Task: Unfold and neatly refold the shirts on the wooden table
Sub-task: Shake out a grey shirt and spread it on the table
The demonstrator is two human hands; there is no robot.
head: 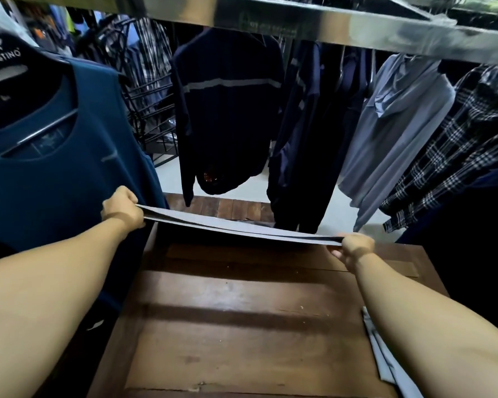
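I see both fists clamped on the grey shirt [242, 225] — left hand [122, 208], right hand [355, 248]; it hangs taut above the wooden table [242, 311].

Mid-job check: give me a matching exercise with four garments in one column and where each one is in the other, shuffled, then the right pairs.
Garments:
1. grey shirt
2. teal top
3. navy jacket
4. checked shirt

Places:
A. hanging at the far right
B. gripped by the left hand and the right hand, taut over the wooden table
C. hanging at the near left
D. hanging in the middle, with a pale stripe across the chest

Pairs: 1-B, 2-C, 3-D, 4-A
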